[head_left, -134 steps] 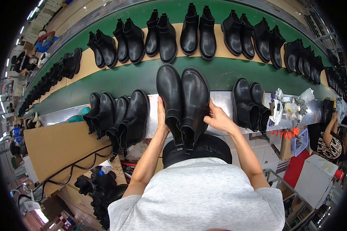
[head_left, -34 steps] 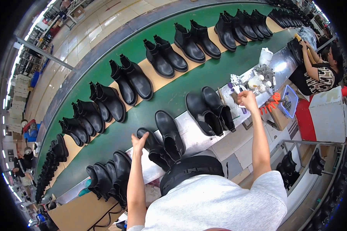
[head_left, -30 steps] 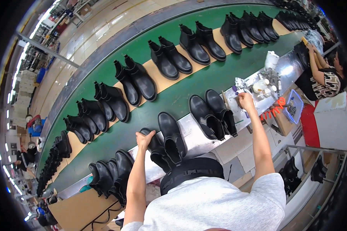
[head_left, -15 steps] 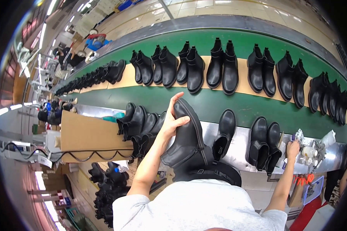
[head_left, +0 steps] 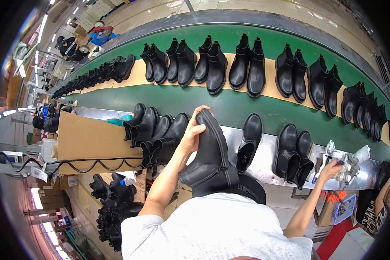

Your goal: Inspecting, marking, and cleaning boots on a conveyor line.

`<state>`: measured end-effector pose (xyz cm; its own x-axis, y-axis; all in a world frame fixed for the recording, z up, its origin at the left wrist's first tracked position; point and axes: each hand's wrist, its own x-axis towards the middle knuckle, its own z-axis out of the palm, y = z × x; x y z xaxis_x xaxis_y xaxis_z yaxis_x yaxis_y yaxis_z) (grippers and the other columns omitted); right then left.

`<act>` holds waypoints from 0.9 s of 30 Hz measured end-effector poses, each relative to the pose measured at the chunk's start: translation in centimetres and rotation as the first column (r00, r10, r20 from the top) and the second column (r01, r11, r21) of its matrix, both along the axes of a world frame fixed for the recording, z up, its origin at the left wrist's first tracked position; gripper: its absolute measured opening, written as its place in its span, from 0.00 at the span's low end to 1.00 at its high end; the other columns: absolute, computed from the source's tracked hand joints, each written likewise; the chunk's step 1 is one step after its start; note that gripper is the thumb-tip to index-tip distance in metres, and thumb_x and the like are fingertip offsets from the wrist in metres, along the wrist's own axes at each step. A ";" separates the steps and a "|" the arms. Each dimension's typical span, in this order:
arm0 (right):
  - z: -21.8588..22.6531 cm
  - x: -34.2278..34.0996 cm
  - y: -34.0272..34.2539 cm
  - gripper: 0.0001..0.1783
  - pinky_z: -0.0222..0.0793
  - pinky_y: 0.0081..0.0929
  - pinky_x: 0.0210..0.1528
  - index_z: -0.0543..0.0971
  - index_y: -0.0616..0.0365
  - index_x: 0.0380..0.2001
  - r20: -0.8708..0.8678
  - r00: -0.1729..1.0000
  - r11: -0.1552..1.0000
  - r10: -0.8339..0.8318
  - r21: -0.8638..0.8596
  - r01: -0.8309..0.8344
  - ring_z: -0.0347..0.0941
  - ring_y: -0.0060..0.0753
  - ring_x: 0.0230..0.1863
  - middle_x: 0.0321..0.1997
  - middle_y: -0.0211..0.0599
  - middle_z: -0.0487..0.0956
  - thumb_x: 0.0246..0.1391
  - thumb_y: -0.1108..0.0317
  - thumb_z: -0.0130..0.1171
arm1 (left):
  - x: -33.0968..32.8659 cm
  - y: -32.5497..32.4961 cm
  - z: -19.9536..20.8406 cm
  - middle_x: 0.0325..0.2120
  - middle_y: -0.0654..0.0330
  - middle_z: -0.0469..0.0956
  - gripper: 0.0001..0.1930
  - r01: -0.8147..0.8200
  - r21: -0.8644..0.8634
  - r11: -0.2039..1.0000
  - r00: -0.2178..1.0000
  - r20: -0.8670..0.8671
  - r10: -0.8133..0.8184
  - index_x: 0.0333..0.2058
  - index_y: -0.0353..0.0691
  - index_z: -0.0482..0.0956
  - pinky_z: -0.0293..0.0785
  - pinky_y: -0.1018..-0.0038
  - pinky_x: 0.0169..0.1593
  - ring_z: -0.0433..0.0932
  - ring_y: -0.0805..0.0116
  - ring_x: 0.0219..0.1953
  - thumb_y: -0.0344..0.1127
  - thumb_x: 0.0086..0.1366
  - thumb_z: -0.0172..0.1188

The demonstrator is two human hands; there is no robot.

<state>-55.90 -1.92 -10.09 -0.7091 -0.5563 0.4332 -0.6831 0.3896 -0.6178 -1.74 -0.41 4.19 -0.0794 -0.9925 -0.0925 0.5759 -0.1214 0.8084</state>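
My left hand (head_left: 192,135) is wrapped round the toe end of a black ankle boot (head_left: 207,161). The boot is tilted in front of my body, with its toe up and its sole edge toward the right. Farther right, over the metal ledge, my right hand (head_left: 330,170) has its fingers drawn together by a small dark purple piece (head_left: 341,162); what they grip is too small to make out. Small white containers (head_left: 346,174) lie close to these fingers. A single black boot (head_left: 250,141) rests on the ledge just right of the held one.
Pairs of boots (head_left: 248,65) line tan paper on the green belt (head_left: 238,108). Another pair (head_left: 292,151) stands on the metal ledge (head_left: 266,162), and more boots (head_left: 149,125) sit left beside a cardboard sheet (head_left: 91,138). A blue basket (head_left: 344,209) and an orange coiled hose (head_left: 333,197) are lower right.
My right hand has shifted slightly right and down among the small items on the ledge. My left hand keeps its hold on the boot. The whole view has shifted a little.
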 end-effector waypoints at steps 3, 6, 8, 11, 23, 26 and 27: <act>8.8 8.0 -0.6 0.14 0.72 0.28 0.27 0.66 0.65 0.34 0.606 0.759 0.935 0.239 -0.354 -0.011 0.75 0.37 0.26 0.36 0.50 0.75 0.57 0.62 0.47 | -0.5 0.1 0.2 0.38 0.53 0.67 0.32 0.002 -0.047 0.999 1.000 -0.018 -0.002 0.51 0.41 0.57 0.71 0.66 0.48 0.71 0.61 0.40 0.38 0.47 0.59; 13.8 15.9 -0.9 0.11 0.77 0.26 0.32 0.68 0.63 0.38 0.701 0.293 0.753 0.650 -0.647 -0.120 0.77 0.36 0.30 0.36 0.47 0.76 0.54 0.69 0.53 | -0.7 0.0 0.2 0.36 0.54 0.67 0.31 0.007 -0.046 0.999 1.000 0.001 -0.007 0.51 0.41 0.58 0.72 0.68 0.45 0.71 0.63 0.38 0.37 0.47 0.59; 16.6 21.9 -0.9 0.10 0.77 0.25 0.35 0.71 0.65 0.37 0.620 -0.075 0.588 0.781 -0.771 -0.244 0.77 0.35 0.32 0.36 0.45 0.76 0.51 0.74 0.55 | -0.9 -0.2 0.4 0.35 0.55 0.68 0.31 0.006 -0.032 0.999 0.999 0.040 -0.005 0.51 0.41 0.58 0.72 0.70 0.44 0.72 0.65 0.37 0.36 0.47 0.58; 19.6 29.4 0.0 0.08 0.75 0.26 0.38 0.72 0.66 0.36 0.557 -0.220 0.393 0.801 -0.766 -0.508 0.76 0.32 0.35 0.39 0.43 0.75 0.50 0.78 0.54 | -1.6 -0.2 1.7 0.35 0.64 0.68 0.28 -0.029 0.030 0.999 0.972 0.232 0.021 0.50 0.40 0.61 0.67 0.80 0.41 0.69 0.77 0.36 0.32 0.50 0.59; 19.6 36.3 -0.8 0.08 0.71 0.20 0.40 0.74 0.66 0.35 0.359 -0.162 0.099 0.919 -0.610 -0.786 0.75 0.29 0.39 0.39 0.42 0.77 0.50 0.77 0.55 | -2.1 0.2 2.4 0.38 0.63 0.66 0.27 -0.068 -0.096 0.993 0.932 0.349 0.097 0.49 0.39 0.62 0.60 0.79 0.49 0.65 0.75 0.42 0.33 0.50 0.61; 20.2 35.8 -0.8 0.10 0.72 0.22 0.40 0.73 0.67 0.34 0.212 -0.115 0.011 0.970 -0.515 -0.857 0.75 0.33 0.39 0.39 0.45 0.76 0.45 0.83 0.53 | -2.2 0.3 2.5 0.39 0.62 0.66 0.27 -0.069 -0.099 0.993 0.925 0.367 0.101 0.49 0.38 0.62 0.60 0.79 0.49 0.65 0.75 0.43 0.32 0.50 0.61; 20.4 35.4 -0.7 0.12 0.72 0.23 0.40 0.73 0.68 0.34 0.107 -0.096 -0.042 0.990 -0.430 -0.902 0.74 0.35 0.39 0.39 0.46 0.76 0.42 0.86 0.51 | -2.2 0.3 2.6 0.39 0.62 0.66 0.27 -0.074 -0.097 0.993 0.916 0.386 0.106 0.49 0.38 0.62 0.60 0.79 0.49 0.65 0.75 0.43 0.32 0.50 0.61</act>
